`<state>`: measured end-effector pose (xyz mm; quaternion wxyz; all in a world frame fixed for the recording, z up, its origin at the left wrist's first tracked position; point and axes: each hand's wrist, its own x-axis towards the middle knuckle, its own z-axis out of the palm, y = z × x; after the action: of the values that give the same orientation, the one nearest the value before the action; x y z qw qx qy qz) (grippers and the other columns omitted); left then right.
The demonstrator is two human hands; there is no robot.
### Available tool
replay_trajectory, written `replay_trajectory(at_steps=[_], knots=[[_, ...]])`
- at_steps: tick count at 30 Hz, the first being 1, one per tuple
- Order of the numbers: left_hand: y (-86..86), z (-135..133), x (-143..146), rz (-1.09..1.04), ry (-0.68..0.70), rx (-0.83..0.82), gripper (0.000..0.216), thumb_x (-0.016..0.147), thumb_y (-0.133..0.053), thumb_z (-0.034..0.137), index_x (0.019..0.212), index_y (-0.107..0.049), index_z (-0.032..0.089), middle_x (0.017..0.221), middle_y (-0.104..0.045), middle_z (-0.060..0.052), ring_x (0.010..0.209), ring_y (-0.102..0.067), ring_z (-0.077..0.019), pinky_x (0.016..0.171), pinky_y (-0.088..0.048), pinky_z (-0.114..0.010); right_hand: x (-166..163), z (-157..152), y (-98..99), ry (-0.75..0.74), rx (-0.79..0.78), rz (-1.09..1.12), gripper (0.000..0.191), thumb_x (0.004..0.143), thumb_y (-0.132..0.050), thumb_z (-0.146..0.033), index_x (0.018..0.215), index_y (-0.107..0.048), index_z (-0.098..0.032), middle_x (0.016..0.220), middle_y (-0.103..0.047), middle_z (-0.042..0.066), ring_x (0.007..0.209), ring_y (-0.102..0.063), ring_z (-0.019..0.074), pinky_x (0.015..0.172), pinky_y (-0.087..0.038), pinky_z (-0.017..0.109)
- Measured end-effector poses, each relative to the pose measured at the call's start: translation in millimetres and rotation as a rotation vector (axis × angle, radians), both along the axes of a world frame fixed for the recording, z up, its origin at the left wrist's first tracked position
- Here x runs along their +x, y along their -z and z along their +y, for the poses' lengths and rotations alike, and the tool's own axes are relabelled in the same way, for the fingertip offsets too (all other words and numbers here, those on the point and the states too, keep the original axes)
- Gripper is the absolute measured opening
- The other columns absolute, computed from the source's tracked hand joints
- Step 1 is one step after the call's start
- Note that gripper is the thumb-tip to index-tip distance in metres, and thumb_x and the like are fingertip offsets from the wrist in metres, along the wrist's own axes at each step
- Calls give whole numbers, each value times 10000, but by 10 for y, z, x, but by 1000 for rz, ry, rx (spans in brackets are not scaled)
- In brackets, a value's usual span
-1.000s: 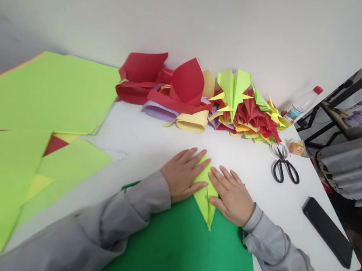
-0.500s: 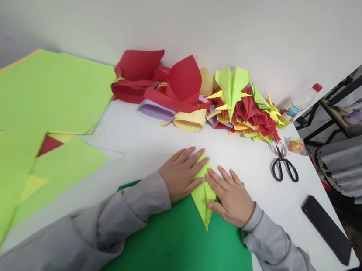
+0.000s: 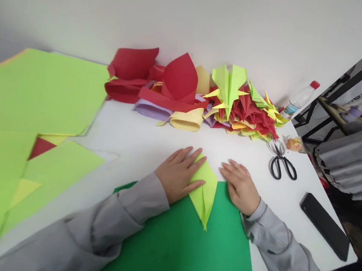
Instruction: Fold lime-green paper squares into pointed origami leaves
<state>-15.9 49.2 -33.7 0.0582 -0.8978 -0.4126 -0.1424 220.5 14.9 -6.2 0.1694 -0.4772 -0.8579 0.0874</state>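
Observation:
A folded lime-green paper (image 3: pixel 207 185), shaped like a long kite, lies with its narrow tip towards me, partly on a dark green sheet (image 3: pixel 183 250) and partly on the white table. My left hand (image 3: pixel 178 174) rests flat on its left side, fingers spread, covering part of that edge. Just to the right of the paper is my right hand (image 3: pixel 240 186), apart from it. Its fingers are stretched out and it holds nothing.
Large lime sheets (image 3: pixel 41 92) spread over the left side. Along the wall stand rolled and curved red papers (image 3: pixel 181 76) and a pile of folded paper pieces (image 3: pixel 245 106). To the right are scissors (image 3: pixel 281 161), a bottle (image 3: pixel 299 101), a small packet (image 3: pixel 295 143) and a black case (image 3: pixel 324 225).
My right hand has lifted off the folded paper and moved right, baring its right half. My left hand stays on the paper. The whole view has shifted slightly.

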Motion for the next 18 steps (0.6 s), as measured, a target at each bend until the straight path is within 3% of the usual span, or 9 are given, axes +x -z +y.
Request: replay_trajectory(at_steps=[13,18], knots=[[53,22,-27,-43,30,-1,679,888,-345,614,1338,-482,125,1433,-434,-158,1317,-344,-385,1053,-322,-515,58,9,75,-218,134,-122,436,807,-489,-89,1196,-625,-231,1346,-547,87,1300,-427,273,1021,-371,502],[84,22,-35,-42,36,6,759,853,-353,673,1347,-470,108,1439,-420,-173,1310,-343,-408,1043,-330,-536,59,-1,27,-272,130,-169,447,807,-482,-75,1211,-610,-215,1364,-534,71,1339,-375,266,1038,-355,499]])
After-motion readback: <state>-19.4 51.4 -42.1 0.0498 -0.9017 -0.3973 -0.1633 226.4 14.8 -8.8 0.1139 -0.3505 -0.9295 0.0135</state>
